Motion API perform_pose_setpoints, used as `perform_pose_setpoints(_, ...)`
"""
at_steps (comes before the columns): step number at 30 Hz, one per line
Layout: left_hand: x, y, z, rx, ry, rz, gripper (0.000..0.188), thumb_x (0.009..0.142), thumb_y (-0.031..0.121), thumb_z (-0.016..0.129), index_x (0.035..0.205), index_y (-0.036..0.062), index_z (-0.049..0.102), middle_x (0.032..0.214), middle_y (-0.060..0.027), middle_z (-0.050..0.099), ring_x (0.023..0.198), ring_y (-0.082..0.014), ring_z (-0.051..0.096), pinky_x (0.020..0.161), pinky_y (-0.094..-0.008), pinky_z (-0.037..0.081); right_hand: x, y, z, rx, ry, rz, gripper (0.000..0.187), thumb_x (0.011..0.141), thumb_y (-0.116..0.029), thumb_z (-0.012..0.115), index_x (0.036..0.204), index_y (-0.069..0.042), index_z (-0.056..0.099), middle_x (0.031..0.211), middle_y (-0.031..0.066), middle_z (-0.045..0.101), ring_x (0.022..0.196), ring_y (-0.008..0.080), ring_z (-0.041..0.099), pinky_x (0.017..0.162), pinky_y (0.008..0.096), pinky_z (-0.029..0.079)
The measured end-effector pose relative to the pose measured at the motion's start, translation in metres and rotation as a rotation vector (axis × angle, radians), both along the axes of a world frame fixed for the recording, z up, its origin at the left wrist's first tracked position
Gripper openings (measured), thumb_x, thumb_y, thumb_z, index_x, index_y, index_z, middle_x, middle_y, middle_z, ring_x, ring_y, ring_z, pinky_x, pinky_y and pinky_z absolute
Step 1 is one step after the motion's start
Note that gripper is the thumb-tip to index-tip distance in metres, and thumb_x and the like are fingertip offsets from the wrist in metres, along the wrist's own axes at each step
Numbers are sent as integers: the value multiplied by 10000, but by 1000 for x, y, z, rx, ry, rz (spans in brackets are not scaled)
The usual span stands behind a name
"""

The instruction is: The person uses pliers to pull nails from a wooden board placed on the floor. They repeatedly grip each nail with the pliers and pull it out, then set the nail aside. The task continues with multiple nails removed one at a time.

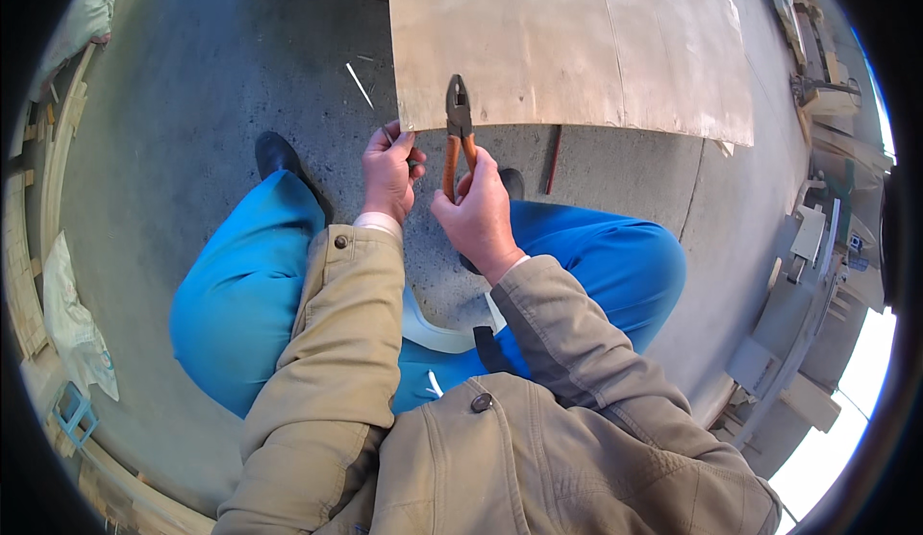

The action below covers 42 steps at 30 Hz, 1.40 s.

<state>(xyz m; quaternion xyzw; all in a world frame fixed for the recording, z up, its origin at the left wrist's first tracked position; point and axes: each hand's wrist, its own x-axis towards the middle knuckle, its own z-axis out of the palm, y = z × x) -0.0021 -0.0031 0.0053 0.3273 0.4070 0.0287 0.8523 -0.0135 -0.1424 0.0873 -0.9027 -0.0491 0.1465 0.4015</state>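
Tan jacket (457, 463) cut off, pliers (459, 126) part-hidden, board (567, 45) cropped

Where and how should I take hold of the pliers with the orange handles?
I'd take the combination pliers by both orange handles, coming from the near side. The handles run toward the bottom of the view, slightly spread, while the dark head points away toward the wooden sheet. The right hand holds them there, leaving the head free.

- Pliers (459, 122), centre: dark metal head, dull sheen; smooth, plastic-looking orange grips
- Board (567, 45), upper centre: smooth wood, softly shiny
- Floor (183, 112), upper left: rough, pitted concrete
- Jacket (461, 472), bottom: matt, creased cloth
- Trousers (250, 280), left of centre: smooth cloth
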Motion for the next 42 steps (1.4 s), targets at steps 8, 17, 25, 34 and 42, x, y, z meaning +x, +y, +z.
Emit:
perform_pose_setpoints(8,0,4,4,-89,-22,17,125,1022,112,716,1144,91,696,950,-18,707,689,-107,591,540,-265,447,5,-29,35,148,40,144,608,773,-2,660,1372,50,570,997,85,632,799,145,591,737,307,541)
perform_pose_setpoints(17,1,3,4,-68,27,19,123,1016,88,701,1137,109,689,969,-29,710,714,-134,600,616,-296,476,15,-29,47,486,1027,-35,464,842,34,518,1299,44,597,1048,152,685,869,214,694,799,331,581)
perform_pose_setpoints(25,0,3,-10,-38,-59,5,147,1000,50,663,1134,104,693,983,-35,728,805,-132,645,691,-317,534,20,-19,43,505,1053,-40,507,837,40,503,1338,91,567,1133,190,689,1000,257,706,911,370,591)
perform_pose_setpoints(34,0,1,-5,-10,-35,-2,108,1024,92,654,1115,139,687,926,16,706,776,-102,634,649,-297,507,25,-19,38,466,1046,-43,484,851,47,516,1331,75,575,1115,178,689,963,240,700,861,355,601)
perform_pose_setpoints(42,0,2,-5,2,-18,-4,114,1020,91,655,1112,150,690,919,24,705,765,-97,629,634,-291,481,21,-24,26,496,1044,-87,405,878,43,526,1277,53,594,1051,158,681,909,237,704,777,363,610)
